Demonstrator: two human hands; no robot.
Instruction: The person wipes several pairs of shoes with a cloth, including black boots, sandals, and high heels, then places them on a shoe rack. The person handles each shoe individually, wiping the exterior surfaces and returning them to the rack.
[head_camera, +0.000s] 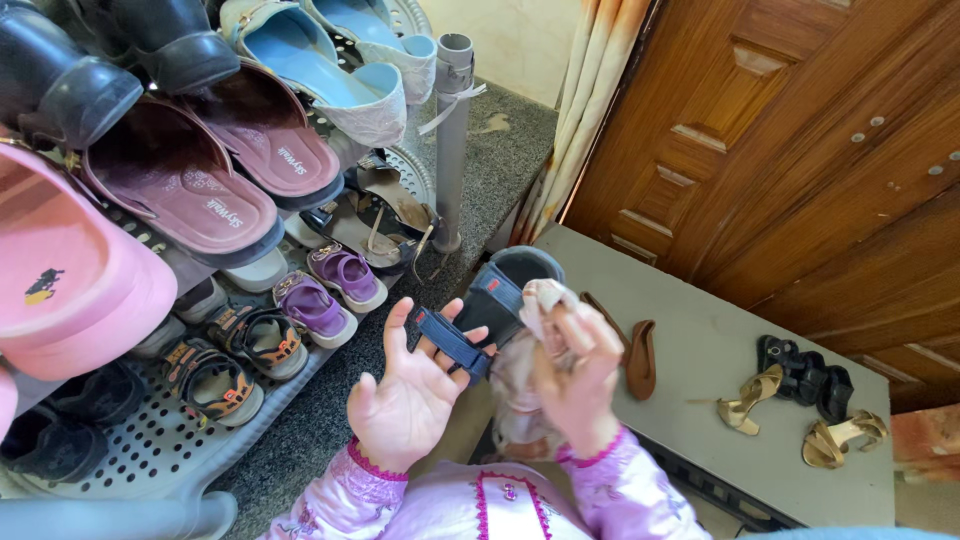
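My left hand (405, 395) lies palm up under a small dark blue sandal (490, 305) and holds it by its strap end. My right hand (575, 375) grips a crumpled pale cloth (535, 345) and presses it against the side of the sandal. Both sleeves are pink with a darker trim. The sandal's far end points toward the grey step.
A grey plastic shoe rack (150, 440) at the left carries maroon slippers (215, 170), purple children's sandals (330, 290) and several other pairs. On the grey step (690, 350) lie brown flats (638, 358), gold heels (800, 420) and black sandals (805, 372). A wooden door (800, 150) stands behind.
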